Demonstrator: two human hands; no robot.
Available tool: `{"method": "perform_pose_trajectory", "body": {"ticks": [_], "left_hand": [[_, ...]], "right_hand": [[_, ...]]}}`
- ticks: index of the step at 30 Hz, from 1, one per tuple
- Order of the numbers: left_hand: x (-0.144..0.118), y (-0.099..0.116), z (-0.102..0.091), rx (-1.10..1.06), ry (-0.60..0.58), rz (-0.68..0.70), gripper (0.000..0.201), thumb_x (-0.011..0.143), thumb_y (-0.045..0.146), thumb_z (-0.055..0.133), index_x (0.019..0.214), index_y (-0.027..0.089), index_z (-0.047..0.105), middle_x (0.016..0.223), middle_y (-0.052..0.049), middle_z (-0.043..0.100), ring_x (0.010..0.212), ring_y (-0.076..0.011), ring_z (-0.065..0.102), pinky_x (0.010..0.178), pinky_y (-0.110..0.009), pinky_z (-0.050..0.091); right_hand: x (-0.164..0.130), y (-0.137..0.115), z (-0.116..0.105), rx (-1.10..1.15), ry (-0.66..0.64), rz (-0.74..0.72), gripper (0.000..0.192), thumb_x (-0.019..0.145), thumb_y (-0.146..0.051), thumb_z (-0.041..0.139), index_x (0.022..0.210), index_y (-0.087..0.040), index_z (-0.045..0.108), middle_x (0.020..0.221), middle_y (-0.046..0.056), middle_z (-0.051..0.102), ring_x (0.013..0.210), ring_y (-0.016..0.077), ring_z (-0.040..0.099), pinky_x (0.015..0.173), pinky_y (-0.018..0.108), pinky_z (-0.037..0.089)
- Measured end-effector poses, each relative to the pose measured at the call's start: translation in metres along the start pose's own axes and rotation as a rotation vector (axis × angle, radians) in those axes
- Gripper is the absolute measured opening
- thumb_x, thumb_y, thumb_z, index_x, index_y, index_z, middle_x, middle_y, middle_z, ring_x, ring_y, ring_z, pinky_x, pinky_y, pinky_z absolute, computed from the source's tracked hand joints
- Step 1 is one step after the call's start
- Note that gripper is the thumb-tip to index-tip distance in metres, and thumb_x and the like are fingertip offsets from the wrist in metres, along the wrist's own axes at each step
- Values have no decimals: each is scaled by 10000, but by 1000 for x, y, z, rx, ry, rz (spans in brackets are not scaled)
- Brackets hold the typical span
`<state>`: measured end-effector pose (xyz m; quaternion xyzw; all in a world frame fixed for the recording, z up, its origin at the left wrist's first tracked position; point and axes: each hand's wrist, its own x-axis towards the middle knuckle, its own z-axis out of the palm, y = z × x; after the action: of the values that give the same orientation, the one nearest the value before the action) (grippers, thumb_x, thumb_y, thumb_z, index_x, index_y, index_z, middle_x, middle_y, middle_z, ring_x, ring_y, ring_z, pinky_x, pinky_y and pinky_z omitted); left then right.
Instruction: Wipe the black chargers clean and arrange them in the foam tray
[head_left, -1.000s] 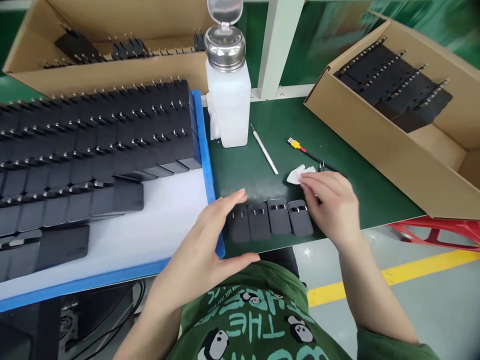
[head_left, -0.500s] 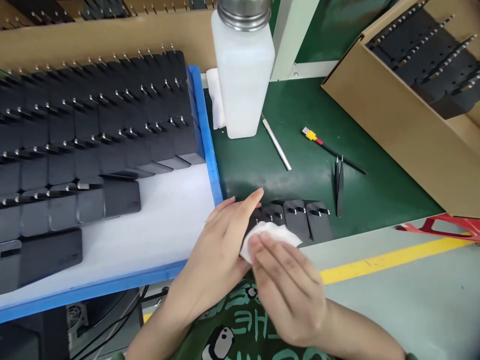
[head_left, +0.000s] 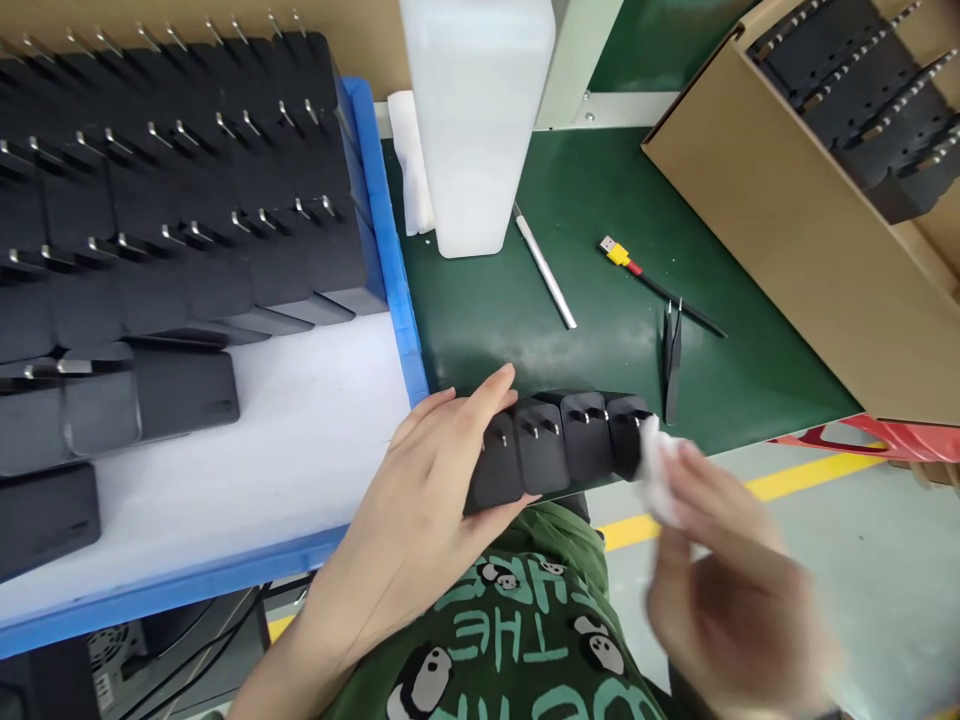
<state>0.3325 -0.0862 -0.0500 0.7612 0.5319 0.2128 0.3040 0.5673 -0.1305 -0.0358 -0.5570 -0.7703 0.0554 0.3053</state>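
Note:
Several black power adapters (head_left: 544, 462) stand side by side in a row at the front edge of the green bench, metal prongs facing up. My left hand (head_left: 431, 475) is wrapped around the left end of this row, thumb along the near side and fingers at the far side. In my right hand (head_left: 739, 575), smeared by motion, is a crumpled white cloth (head_left: 660, 468), which meets the rightmost adapter at its right side. Whether it is cloth or tissue paper I cannot tell for sure.
On the left, a blue-rimmed tray (head_left: 409, 345) holds many black adapters. Behind the row stand a white bottle (head_left: 480, 130) and folded white cloth (head_left: 412, 165). A silver pen-like tool (head_left: 546, 272), USB cable (head_left: 660, 287), tweezers (head_left: 672, 365) and cardboard box (head_left: 765, 240) are to the right.
My right hand has swept the white cloth rightward across the adapters to the row's right end. The left hand stays on the row. The view has shifted slightly.

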Motion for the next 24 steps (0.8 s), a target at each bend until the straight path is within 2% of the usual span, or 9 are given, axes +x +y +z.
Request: {"method": "perform_pose_trajectory", "body": {"ticks": [4,7,10,13,15,17,20,24], "left_hand": [[1,-2,0,31,-28,65,781,909,210,662,1555,222,224,1397,-66,611,1269,-230,581,1202,-396,342],[1,-3,0,32,-32,100,748,906,129,587,1553,202,220,1381,-82,617,1262,-227,582,1195,-409,338],[1,-3,1,23,-8,92,684,931,108,501,1549,211,225,1370,-86,625,1238,-229,595,1156,-429,380],[1,-2,1,23,4,70,718,923,170,581,1547,220,230,1358,-86,631,1224,-256,597,1122,-448,418],[1,-1,1,23,-1,67,751,903,179,625,1544,228,238,1354,-83,632,1225,-268,592,1113,-454,426],[1,-1,1,15,-3,76,731,914,153,590,1546,239,234,1362,-80,627,1224,-263,593,1107,-455,430],[2,-1,1,9,10,85,731,912,135,558,1552,245,222,1366,-86,624,1214,-264,599,1092,-462,442],[2,-5,2,19,9,93,776,878,125,551,1562,253,207,1356,-89,626,1213,-282,602,1088,-488,446]], "right_hand": [[2,-23,37,-47,-8,-186,169,888,48,587,992,-65,656,1145,194,743,1268,256,629,1070,395,537],[1,-43,52,-22,17,-280,92,883,5,643,929,-71,666,1175,188,733,1281,271,615,1095,390,529],[2,-46,51,34,-2,-334,96,914,-33,610,919,-108,670,1231,137,719,1290,241,608,1130,365,507],[3,-38,41,-18,-73,-268,183,952,-1,503,1014,-75,658,1218,162,720,1312,217,587,1154,363,476],[3,-36,39,-98,-27,-234,157,927,21,537,994,-57,656,1200,197,720,1307,231,591,1151,360,476],[1,-38,42,-109,41,-282,104,891,5,615,919,-84,664,1211,185,717,1293,240,603,1146,332,481],[-2,-43,49,-32,9,-335,99,893,-21,627,896,-111,668,1248,141,710,1285,222,612,1179,329,449],[1,-52,54,-74,14,-268,93,890,-16,633,913,-97,671,1210,149,729,1301,230,601,1202,346,426]]}}
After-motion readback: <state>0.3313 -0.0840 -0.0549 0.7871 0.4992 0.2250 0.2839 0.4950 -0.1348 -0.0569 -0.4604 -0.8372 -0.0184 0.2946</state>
